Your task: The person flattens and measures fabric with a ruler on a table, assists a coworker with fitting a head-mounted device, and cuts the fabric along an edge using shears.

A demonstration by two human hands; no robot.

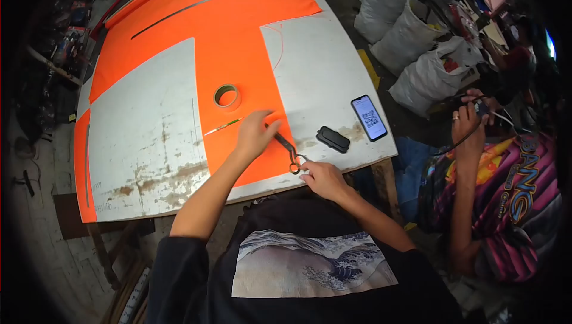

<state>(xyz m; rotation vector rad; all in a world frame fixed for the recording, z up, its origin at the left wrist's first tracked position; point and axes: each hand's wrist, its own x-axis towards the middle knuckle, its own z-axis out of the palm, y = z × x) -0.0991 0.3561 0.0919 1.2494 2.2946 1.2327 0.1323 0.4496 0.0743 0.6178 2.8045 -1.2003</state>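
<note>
Orange fabric (235, 73) lies across the white worktable (149, 127). Black scissors (285, 143) rest near the table's front edge, between my two hands. My right hand (325, 180) has its fingers closed on the scissors' handle loops. Over the fabric, my left hand (257, 133) is beside the blade end, thumb and fingers apart; no object shows between them. A roll of tape (226, 97) and a thin pen-like stick (223, 126) lie on the fabric to the left of the scissors.
A black case (333, 139) and a phone (369, 118) showing a code lie on the right. Long metal rulers (208, 5) rest on the fabric. White sacks (432, 76) stand beyond the table. Another person's hands (471, 121) hold a cable at the right.
</note>
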